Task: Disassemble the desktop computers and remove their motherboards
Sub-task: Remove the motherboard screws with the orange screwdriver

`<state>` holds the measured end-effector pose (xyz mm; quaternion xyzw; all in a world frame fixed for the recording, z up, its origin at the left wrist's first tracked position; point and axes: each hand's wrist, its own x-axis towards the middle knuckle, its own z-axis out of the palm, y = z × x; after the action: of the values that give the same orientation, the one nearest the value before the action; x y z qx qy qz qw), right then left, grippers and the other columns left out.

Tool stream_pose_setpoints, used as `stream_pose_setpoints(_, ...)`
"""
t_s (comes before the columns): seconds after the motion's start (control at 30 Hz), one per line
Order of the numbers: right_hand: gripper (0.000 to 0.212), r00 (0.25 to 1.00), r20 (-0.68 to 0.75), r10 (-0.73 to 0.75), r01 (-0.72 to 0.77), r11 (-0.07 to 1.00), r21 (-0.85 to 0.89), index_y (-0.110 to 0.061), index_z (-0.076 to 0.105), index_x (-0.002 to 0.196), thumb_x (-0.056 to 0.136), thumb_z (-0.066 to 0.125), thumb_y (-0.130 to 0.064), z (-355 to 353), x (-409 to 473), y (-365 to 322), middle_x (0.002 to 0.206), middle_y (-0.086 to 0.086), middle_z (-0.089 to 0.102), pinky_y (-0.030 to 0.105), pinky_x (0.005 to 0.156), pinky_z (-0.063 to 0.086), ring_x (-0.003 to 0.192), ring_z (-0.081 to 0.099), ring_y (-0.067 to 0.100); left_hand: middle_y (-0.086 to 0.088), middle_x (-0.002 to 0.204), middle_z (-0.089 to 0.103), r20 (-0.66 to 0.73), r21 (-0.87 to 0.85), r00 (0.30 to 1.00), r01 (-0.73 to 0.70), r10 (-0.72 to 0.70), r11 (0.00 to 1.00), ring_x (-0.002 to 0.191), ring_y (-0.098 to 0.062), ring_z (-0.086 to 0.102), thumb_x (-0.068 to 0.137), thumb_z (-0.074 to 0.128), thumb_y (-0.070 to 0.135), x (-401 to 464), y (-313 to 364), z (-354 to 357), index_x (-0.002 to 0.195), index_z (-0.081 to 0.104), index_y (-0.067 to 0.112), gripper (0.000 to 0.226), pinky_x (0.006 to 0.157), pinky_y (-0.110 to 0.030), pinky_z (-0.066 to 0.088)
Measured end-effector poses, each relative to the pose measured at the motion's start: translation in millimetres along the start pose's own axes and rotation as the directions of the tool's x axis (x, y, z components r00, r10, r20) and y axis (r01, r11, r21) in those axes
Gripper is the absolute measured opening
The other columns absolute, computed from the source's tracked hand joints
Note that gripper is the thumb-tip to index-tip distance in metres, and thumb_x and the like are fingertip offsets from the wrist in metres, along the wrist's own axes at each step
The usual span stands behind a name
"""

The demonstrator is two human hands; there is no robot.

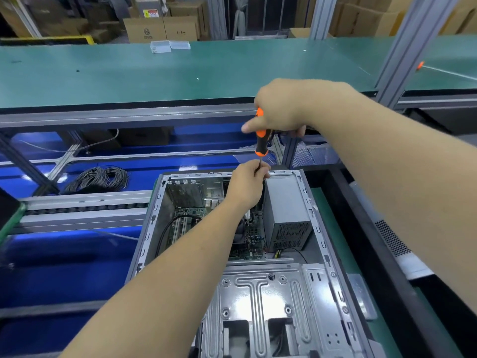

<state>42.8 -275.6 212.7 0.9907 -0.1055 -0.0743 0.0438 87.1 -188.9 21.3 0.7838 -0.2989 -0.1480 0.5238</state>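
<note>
Green bench (180, 73) | open case (322, 228): motherboard (254, 228), power supply (286, 215)

I am standing in a factory or warehouse workshop, at an electronics disassembly line. Far across from me runs a long tabletop (180, 73) covered in green matting, edged with aluminium rails. An aluminium frame post (410, 47) rises at the right. Behind the tabletop, stacks of brown cardboard boxes (160, 28) fill the far wall area, one bearing a yellow warning label (150, 13). A clear plastic box (160, 46) sits on the far side of the tabletop. Lower down on the left, blue trays (64, 254) and a conveyor rail (85, 205) lie beside a coil of grey cable (99, 178). Near me, an opened computer case (258, 280) lies on its side.
</note>
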Motion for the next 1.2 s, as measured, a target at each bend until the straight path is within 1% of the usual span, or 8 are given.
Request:
stream_pose_setpoints(0.1, 0.037, 0.996, 0.007, -0.09, 0.09, 0.996, -0.027, -0.027, 0.052, 0.119, 0.087, 0.068, -0.035, -1, 2, 2, 0.098, 0.004, 0.058, 0.048, 0.077, 0.057, 0.073, 0.068, 0.03, -0.006, 0.098, 0.071, -0.021, 0.016, 1.0, 0.007, -0.007, 1.0, 0.088, -0.018, 0.06, 0.104, 0.047, 0.012, 2, 0, -1, 0.104, 0.065, 0.008, 0.019, 0.08, -0.028, 0.045)
stream_pose_setpoints(0.23, 0.05, 1.0, -0.002, 0.006, -0.006, 0.999, -0.032, -0.014, 0.063, 0.095, 0.088, 0.059, -0.063, -2, 2, 7, 0.063, 0.003, 0.068, 0.042, 0.072, 0.059, 0.047, 0.067, 0.024, -0.004, 0.098, 0.07, 0.002, 0.062, 1.0, -0.002, 0.002, 0.998, 0.078, -0.011, 0.054, 0.104, 0.048, 0.012, 3, -4, -1, 0.104, 0.066, 0.009, 0.019, 0.072, -0.023, 0.041)
stream_pose_setpoints(0.57, 0.019, 0.992, -0.086, -0.094, 0.093, 0.996, -0.016, -0.016, 0.063, 0.107, 0.091, 0.066, -0.027, 4, 8, 14, 0.087, 0.0, 0.063, 0.036, 0.077, 0.05, 0.081, 0.06, 0.027, -0.006, 0.099, 0.069, -0.028, 0.068, 1.0, 0.01, -0.008, 0.998, 0.09, -0.022, 0.06, 0.103, 0.049, 0.014, 6, -4, 3, 0.097, 0.062, 0.01, 0.015, 0.078, -0.032, 0.048)
stream_pose_setpoints(0.7, 0.047, 0.996, -0.086, -0.033, 0.032, 0.999, -0.004, -0.013, 0.059, 0.108, 0.09, 0.061, -0.056, 6, 5, 13, 0.091, 0.006, 0.064, 0.041, 0.078, 0.053, 0.083, 0.063, 0.032, -0.005, 0.096, 0.07, -0.033, 0.042, 0.999, 0.022, -0.021, 0.999, 0.082, -0.018, 0.059, 0.104, 0.049, 0.015, 7, -5, 3, 0.093, 0.06, 0.011, 0.015, 0.072, -0.028, 0.046)
stream_pose_setpoints(0.8, 0.025, 0.989, -0.11, -0.102, 0.102, 0.995, -0.002, -0.017, 0.059, 0.113, 0.092, 0.065, -0.03, 8, 10, 15, 0.102, 0.007, 0.061, 0.038, 0.078, 0.048, 0.088, 0.057, 0.03, -0.008, 0.095, 0.069, -0.026, 0.054, 0.999, 0.02, -0.018, 0.998, 0.089, -0.026, 0.061, 0.103, 0.049, 0.014, 8, -4, 5, 0.094, 0.061, 0.008, 0.016, 0.081, -0.036, 0.049)
stream_pose_setpoints(0.97, 0.035, 0.992, -0.112, -0.057, 0.061, 0.998, 0.029, -0.013, 0.059, 0.105, 0.093, 0.063, -0.045, 9, 6, 17, 0.082, 0.006, 0.066, 0.037, 0.071, 0.052, 0.073, 0.066, 0.029, -0.005, 0.098, 0.069, -0.003, 0.111, 1.0, 0.006, -0.006, 0.994, 0.087, -0.022, 0.059, 0.104, 0.048, 0.015, 8, -6, 4, 0.096, 0.063, 0.012, 0.017, 0.077, -0.031, 0.047)
stream_pose_setpoints(1.03, 0.03, 0.98, -0.16, -0.116, 0.134, 0.985, 0.106, -0.019, 0.055, 0.117, 0.09, 0.067, -0.022, 14, 6, 20, 0.087, -0.002, 0.058, 0.035, 0.068, 0.043, 0.079, 0.056, 0.024, -0.007, 0.098, 0.069, -0.009, 0.084, 1.0, 0.015, -0.014, 0.996, 0.088, -0.022, 0.06, 0.104, 0.048, 0.014, 7, -8, 5, 0.095, 0.062, 0.011, 0.016, 0.077, -0.031, 0.047)
stream_pose_setpoints(1.2, 0.046, 0.929, -0.366, 0.047, 0.132, 0.884, 0.448, -0.022, 0.05, 0.114, 0.083, 0.077, -0.041, 46, 1, 19, 0.086, -0.009, 0.055, 0.02, 0.059, 0.037, 0.073, 0.051, 0.003, -0.01, 0.095, 0.07, -0.03, 0.043, 0.999, 0.015, -0.014, 0.999, 0.089, -0.027, 0.062, 0.103, 0.05, 0.014, 5, -14, 4, 0.097, 0.064, 0.006, 0.018, 0.078, -0.035, 0.048)
